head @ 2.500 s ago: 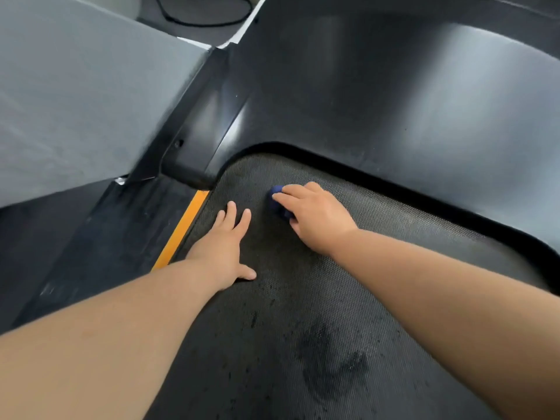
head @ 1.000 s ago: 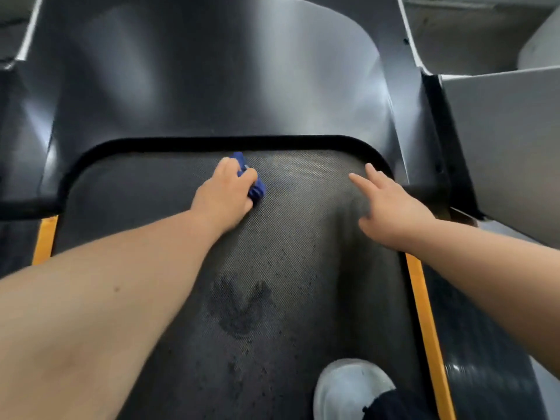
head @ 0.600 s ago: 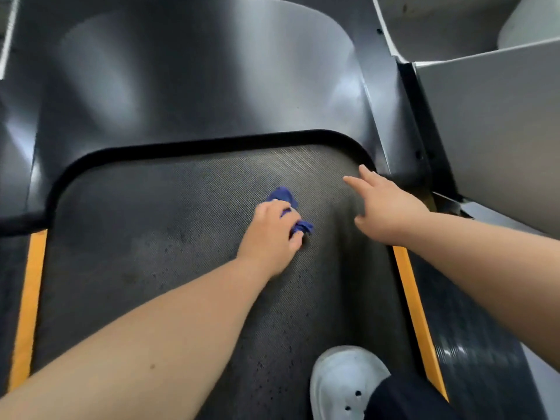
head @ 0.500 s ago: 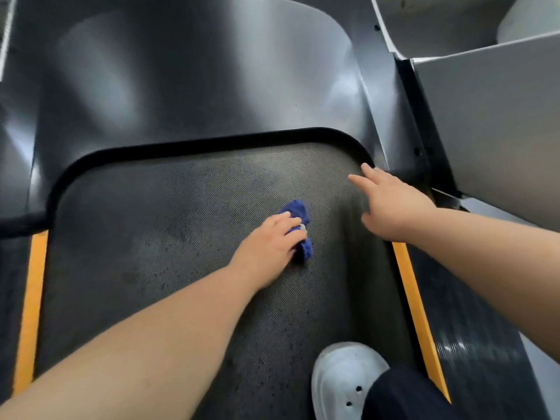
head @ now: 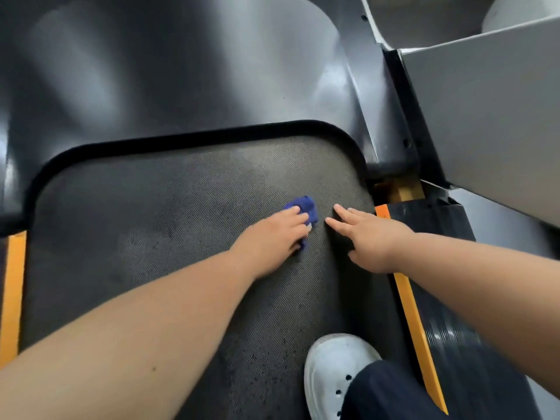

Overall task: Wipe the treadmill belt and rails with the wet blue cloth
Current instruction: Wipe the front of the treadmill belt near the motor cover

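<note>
1. the wet blue cloth (head: 304, 207) sits bunched on the treadmill belt (head: 145, 237), toward its front right. the left hand (head: 272, 237) covers most of it, grip curled over the wad and pressing down.
2. wadded this small, it likely cleans only a thin strip per pass, so patches could be missed. the dark specks near the white shoe (head: 336, 368) look untouched.
3. the right hand (head: 371, 237) lies just beside the cloth, grip wide, fingers straight, holding nothing. a rightward sweep could bump it.
4. if the belt rolls under leaning weight, hands and shoe may slip.
5. the right rail (head: 448, 328) looks unwiped. drips could enter the gap under the motor cover (head: 181, 71).
</note>
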Demonstrator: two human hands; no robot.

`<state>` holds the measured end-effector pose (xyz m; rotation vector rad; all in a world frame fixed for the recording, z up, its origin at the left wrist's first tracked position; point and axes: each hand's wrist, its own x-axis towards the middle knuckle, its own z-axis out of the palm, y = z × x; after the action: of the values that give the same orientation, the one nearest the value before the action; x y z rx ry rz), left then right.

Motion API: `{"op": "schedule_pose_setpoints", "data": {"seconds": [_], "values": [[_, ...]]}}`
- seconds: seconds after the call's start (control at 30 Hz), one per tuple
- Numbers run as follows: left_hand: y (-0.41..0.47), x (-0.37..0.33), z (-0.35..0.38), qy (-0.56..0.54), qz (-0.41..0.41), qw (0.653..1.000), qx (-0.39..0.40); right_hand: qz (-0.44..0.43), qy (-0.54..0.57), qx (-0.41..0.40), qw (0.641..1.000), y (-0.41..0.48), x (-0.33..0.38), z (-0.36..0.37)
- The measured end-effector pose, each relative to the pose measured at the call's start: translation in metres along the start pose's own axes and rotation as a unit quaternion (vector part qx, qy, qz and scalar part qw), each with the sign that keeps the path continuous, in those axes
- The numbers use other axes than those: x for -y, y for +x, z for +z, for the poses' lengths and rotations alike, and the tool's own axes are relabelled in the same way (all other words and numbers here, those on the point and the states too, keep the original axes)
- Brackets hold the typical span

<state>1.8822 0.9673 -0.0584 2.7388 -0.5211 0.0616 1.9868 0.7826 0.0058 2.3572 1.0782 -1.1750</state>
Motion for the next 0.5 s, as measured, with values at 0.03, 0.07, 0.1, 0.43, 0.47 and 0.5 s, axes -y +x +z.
{"op": "schedule_pose_setpoints", "data": {"seconds": [0.03, 0.07, 0.1, 0.43, 0.47, 0.5], "values": [[-0.006, 0.011, -0.003, 0.017, 0.014, 1.000, 0.003, -0.001, 0.000, 0.001, 1.000, 0.001, 0.000, -0.001], [-0.014, 0.025, -0.007, 0.033, -0.006, 0.999, -0.016, 0.001, 0.003, 0.000, 1.000, 0.001, 0.001, 0.000], [-0.026, 0.040, -0.011, 0.038, -0.063, 0.996, -0.046, 0.003, 0.007, 0.000, 1.000, 0.001, 0.001, 0.002], [-0.007, -0.011, -0.004, -0.079, -0.379, 0.920, -0.062, 0.012, -0.030, 0.001, 0.999, 0.000, -0.003, -0.001], [-0.008, -0.019, -0.004, -0.081, -0.265, 0.961, 0.003, 0.021, -0.044, 0.001, 0.999, -0.002, -0.006, -0.002], [-0.014, -0.013, -0.006, -0.077, -0.165, 0.981, 0.072, 0.033, -0.053, -0.004, 0.998, -0.003, -0.010, -0.003]]}}
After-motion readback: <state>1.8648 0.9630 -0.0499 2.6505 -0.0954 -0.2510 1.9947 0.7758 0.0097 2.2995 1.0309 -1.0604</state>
